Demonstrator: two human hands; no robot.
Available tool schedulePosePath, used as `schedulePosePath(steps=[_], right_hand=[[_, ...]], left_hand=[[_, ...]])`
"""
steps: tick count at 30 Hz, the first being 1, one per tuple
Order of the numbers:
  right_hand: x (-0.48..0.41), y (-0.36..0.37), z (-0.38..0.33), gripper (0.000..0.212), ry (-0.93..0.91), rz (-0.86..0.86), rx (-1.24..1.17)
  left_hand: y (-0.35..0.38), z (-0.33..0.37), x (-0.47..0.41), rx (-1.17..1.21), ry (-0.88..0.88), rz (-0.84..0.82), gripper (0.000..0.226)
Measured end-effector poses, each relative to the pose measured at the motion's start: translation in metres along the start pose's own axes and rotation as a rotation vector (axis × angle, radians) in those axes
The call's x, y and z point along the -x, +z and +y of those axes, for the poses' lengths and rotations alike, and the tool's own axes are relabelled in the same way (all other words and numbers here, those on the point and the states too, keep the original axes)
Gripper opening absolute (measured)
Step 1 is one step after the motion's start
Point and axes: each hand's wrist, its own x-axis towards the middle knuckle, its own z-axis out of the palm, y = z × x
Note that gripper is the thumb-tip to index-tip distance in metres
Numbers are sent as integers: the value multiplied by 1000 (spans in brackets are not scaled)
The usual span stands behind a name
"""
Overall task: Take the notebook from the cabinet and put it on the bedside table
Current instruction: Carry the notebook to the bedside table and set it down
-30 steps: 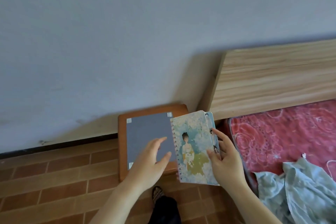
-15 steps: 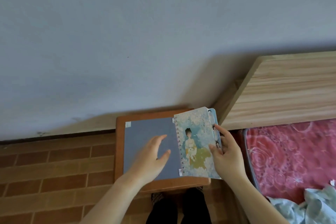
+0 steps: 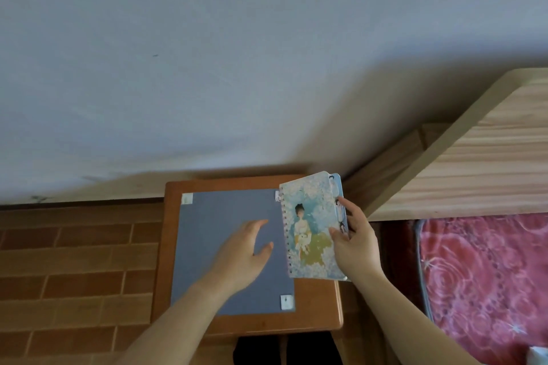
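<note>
1. Step in hand: I judge this to be the last stretch, the setting-down. The notebook is out of the cabinet and already over the bedside table, which I take as my landmark for everything below.
2. Left of the table, the floor is laid in brown brick-pattern tiles with pale joints; behind it runs a plain, matte grey-blue wall.
3. The table is reddish-brown wood, square with rounded corners and a smooth sheen. A flat grey-blue sheet covers most of its top, fixed with pale tape tabs at the corners.
4. My left hand is over the middle of that sheet, open and holding nothing, fingers spread and relaxed. I cannot tell whether the palm touches the sheet.
5. Over the table's right part, my right hand pinches the notebook at its right edge, thumb on the cover, fingers behind. It is spiral-bound along its left side, with a glossy, floral, pale-blue cover showing a painted figure, and tabbed dividers at the right edge. It looks tilted, not yet lying flat.
6. Next move, as I see it: lower the notebook flat onto the table's top, let go, and draw the left hand clear.
7. Right of the table stands a pale, grained wooden headboard, and below it a red, rose-patterned bed cover, soft-looking.
</note>
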Motion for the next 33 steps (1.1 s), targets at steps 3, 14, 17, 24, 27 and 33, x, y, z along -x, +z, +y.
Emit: schedulePosePath(steps=[3,14,17,24,27,33], right_hand=[[-17,8,20,46,-4,-10,25],[-78,35,69,47,-40,-53,11],[-95,38,81,48,-35,-63,-14],[-114,34,110,51,-31,-43,82],[-119,30,116,54,-51,-40,193],[-124,17,136,63,-181,-111,445]], left_hand=[[15,-9,-18,-23,21,-6,51],[42,-30,-73,-96,83,4,49],[48,-30,-85,-110,91,7,49],[69,-36,-108,-170,96,-35,48],[75,-35,-116,-192,108,-35,48],[88,-35,-123,-251,172,-4,48]])
